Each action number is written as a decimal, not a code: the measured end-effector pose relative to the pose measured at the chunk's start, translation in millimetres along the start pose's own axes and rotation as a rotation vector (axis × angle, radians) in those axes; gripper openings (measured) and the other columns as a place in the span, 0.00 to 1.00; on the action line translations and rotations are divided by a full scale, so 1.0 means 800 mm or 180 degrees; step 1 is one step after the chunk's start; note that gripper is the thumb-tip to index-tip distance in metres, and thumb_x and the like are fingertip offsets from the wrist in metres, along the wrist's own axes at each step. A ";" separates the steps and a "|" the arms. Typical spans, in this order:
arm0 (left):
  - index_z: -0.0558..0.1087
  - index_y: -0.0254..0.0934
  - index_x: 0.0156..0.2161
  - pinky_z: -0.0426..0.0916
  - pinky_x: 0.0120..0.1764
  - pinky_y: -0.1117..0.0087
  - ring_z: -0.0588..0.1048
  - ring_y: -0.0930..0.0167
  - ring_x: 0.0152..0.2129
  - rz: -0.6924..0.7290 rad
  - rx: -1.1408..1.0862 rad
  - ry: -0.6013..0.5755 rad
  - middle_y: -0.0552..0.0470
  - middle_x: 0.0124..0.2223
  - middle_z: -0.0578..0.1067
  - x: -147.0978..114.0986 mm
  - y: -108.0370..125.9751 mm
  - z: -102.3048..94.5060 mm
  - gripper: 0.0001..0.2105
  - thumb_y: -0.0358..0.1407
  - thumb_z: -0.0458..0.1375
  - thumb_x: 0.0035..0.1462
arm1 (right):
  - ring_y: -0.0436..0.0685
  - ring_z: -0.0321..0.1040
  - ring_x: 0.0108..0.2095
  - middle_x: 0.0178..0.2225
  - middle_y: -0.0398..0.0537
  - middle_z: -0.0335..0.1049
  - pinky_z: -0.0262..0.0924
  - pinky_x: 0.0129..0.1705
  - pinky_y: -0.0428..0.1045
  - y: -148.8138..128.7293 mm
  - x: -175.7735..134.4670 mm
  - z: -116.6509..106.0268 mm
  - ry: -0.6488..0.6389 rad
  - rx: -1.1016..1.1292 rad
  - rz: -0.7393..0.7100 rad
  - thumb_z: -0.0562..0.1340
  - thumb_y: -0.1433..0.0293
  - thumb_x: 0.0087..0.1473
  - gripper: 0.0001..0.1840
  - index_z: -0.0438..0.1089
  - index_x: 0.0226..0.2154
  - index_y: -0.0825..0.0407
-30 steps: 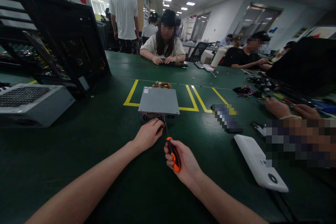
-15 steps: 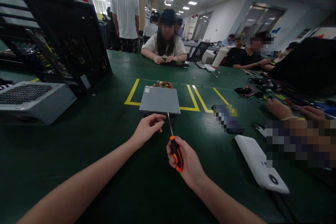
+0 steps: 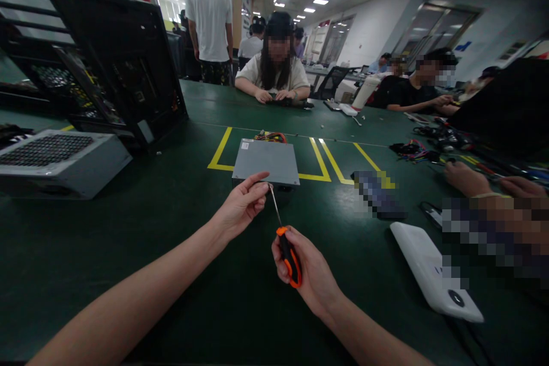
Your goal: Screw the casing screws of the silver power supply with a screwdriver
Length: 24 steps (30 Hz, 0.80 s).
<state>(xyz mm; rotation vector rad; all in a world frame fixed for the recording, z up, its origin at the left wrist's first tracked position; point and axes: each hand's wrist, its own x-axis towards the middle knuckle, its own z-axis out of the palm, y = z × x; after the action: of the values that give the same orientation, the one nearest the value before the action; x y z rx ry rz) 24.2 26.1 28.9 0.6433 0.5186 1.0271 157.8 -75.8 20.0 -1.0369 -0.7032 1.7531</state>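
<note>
A grey computer power supply [image 3: 268, 159] lies on the green table in front of me, its bundled cables [image 3: 271, 137] showing behind it. My right hand [image 3: 311, 269] is wrapped round the orange-and-black handle of a screwdriver [image 3: 291, 260], whose shaft slants up and left. At the shaft's tip, by the power supply's near face, my left hand [image 3: 242, 203] has its thumb and fingers drawn together in a pinch. Its index finger reaches over the top edge of the unit. Anything held in that pinch is too small or too hidden to make out.
A black computer case [image 3: 128, 68] and another power supply [image 3: 64, 160] stand at left. To the right lie a blurred-out phone [image 3: 380, 194], a white device [image 3: 433, 269] and loose cables [image 3: 414, 151]. A co-worker's hands [image 3: 467, 179] are beyond; another person [image 3: 274, 68] sits opposite.
My left hand has closed up around the screwdriver's tip, its index finger moving up over the unit's edge. The tip has shifted slightly left along the near face.
</note>
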 end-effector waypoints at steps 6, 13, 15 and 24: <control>0.69 0.34 0.45 0.61 0.18 0.86 0.65 0.85 0.17 0.0013 -0.0048 -0.0030 0.53 0.32 0.72 0.000 0.001 0.001 0.17 0.25 0.60 0.48 | 0.44 0.56 0.17 0.23 0.41 0.63 0.48 0.19 0.42 0.002 -0.001 0.000 -0.0001 -0.0012 0.0028 0.54 0.60 0.54 0.13 0.63 0.28 0.54; 0.70 0.34 0.44 0.59 0.17 0.86 0.64 0.85 0.16 0.0052 -0.0043 -0.0006 0.56 0.30 0.70 0.001 -0.003 0.001 0.16 0.26 0.62 0.46 | 0.43 0.54 0.16 0.22 0.41 0.62 0.47 0.17 0.41 0.001 0.001 0.003 0.0087 0.0124 -0.0013 0.55 0.60 0.52 0.13 0.63 0.27 0.54; 0.70 0.34 0.43 0.59 0.17 0.87 0.64 0.85 0.16 0.0067 -0.0069 0.0011 0.56 0.30 0.70 0.001 -0.003 0.001 0.16 0.26 0.61 0.47 | 0.43 0.54 0.16 0.22 0.41 0.62 0.47 0.17 0.41 0.001 0.001 0.003 0.0114 0.0146 -0.0026 0.55 0.60 0.52 0.13 0.63 0.27 0.54; 0.70 0.33 0.43 0.58 0.16 0.87 0.63 0.86 0.16 0.0060 -0.0071 0.0022 0.54 0.31 0.72 0.001 -0.001 0.003 0.16 0.26 0.62 0.46 | 0.43 0.55 0.17 0.22 0.41 0.62 0.48 0.18 0.41 0.001 0.000 0.004 0.0094 0.0082 0.0022 0.55 0.61 0.52 0.13 0.62 0.27 0.54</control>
<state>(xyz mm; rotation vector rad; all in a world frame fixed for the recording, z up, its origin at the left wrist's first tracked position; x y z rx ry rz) 27.1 25.9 30.0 0.6261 0.5071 1.0519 154.4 -76.0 20.5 -1.0467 -0.6577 1.7451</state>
